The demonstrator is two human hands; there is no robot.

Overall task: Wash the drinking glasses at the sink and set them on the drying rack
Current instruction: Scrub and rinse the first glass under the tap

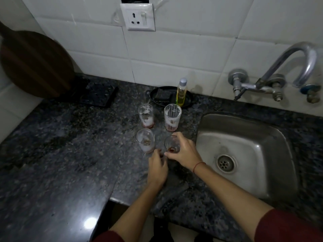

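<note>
Several drinking glasses stand on the dark granite counter (pixel 70 137) left of the steel sink (pixel 206 137). Two at the back, a small glass (pixel 146 117) and a taller ribbed glass (pixel 172 117), carry whitish film and reddish dregs. A third filmy glass (pixel 146 143) stands in front of them. My right hand (pixel 185 151) is wrapped around a clear glass (pixel 171 144) with dark dregs, which still rests on the counter. My left hand (pixel 157 167) lies just below that glass, fingers loosely apart, holding nothing. No drying rack is in view.
A bottle of yellow dish liquid (pixel 181 92) and a black dish (pixel 157 95) with a scrub pad stand behind the glasses. A curved tap (pixel 297 65) hangs over the sink at the right. A round wooden board (pixel 35 63) leans at the left wall.
</note>
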